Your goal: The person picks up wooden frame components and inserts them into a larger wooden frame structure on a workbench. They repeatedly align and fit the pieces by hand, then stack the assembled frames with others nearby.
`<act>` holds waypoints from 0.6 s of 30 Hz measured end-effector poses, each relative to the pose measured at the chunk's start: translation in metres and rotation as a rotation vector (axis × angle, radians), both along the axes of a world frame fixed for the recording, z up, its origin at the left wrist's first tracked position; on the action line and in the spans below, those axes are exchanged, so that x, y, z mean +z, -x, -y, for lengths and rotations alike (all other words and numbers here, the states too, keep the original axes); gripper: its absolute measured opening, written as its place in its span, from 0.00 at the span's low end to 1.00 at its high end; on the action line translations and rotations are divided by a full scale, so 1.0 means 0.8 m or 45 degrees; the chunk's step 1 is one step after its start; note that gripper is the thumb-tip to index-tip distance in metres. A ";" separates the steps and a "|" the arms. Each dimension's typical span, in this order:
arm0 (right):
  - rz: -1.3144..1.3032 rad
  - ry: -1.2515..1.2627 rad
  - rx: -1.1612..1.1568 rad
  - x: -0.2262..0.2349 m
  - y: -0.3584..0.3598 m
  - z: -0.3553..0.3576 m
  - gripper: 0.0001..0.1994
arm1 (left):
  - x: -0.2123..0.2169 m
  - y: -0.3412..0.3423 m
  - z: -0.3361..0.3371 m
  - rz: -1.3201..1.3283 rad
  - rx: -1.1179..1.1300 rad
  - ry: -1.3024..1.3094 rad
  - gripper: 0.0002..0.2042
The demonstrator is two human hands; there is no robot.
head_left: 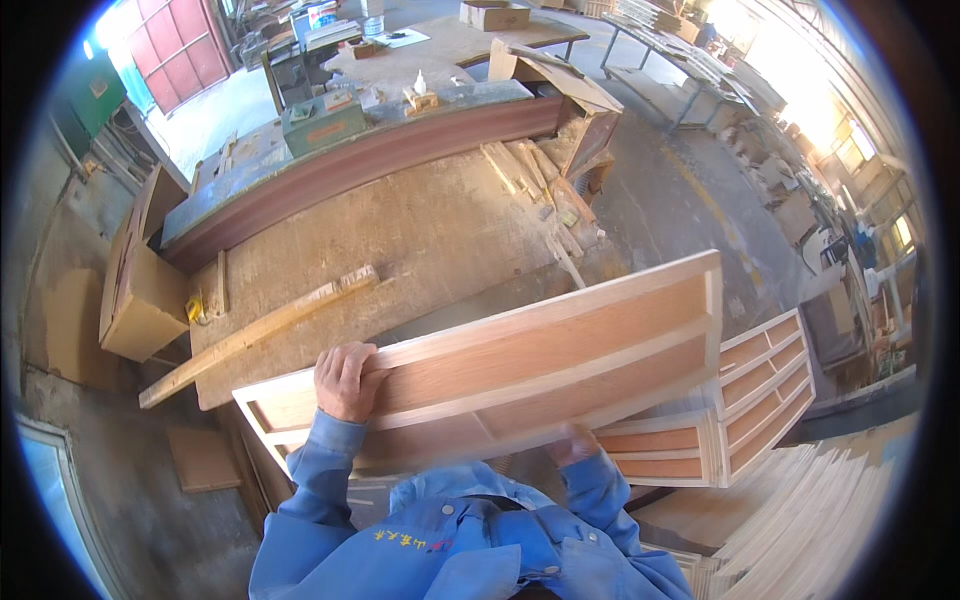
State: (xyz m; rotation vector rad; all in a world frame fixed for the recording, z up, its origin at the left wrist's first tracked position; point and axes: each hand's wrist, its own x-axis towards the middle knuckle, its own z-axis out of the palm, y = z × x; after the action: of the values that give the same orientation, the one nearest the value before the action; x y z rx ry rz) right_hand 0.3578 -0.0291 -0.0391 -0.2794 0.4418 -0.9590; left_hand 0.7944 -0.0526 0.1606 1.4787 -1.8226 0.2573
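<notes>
Two bare hands carry one long wooden frame panel (520, 360), a pale-edged piece with reddish-brown boards set between its rails, held tilted across the lower middle of the view above the near edge of the dusty work surface (420, 230).

Containers first: an open cardboard box (140, 290) stands at the left end of the surface, and what is inside cannot be made out. A green metal case (322, 122) sits on the curved reddish bench (380, 150) behind, closed. Another open box (495, 14) rests on the far table, its contents too small to tell.

The left hand (345, 382) lies on the panel's upper rail near its left end, the fingers (340, 362) curled over the pale edge and pressed shut on it, thumb side toward the board. The right hand (572, 442) is under the panel's lower edge, blurred; its fingers appear bent around that edge from below, though how tightly cannot be judged. Both sleeves are blue.

Beside the panel to the right stands a stack of similar frames (750, 400), with shelves of the same red wood, touching or just behind the held piece. A loose long strip (260, 330) lies diagonally on the surface just beyond the left hand. Pale slats (810, 520) are piled at lower right.
</notes>
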 end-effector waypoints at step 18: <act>-0.032 0.065 0.319 0.145 -0.265 0.162 0.25 | 0.080 -0.129 0.087 -0.130 0.009 -0.537 0.15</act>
State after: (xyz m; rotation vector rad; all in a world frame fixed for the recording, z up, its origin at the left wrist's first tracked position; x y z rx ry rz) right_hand 0.5696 -0.1584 0.0767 -0.3844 0.3953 -0.7226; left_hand 0.8972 -0.1219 0.2245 1.7449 -1.8632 -0.2105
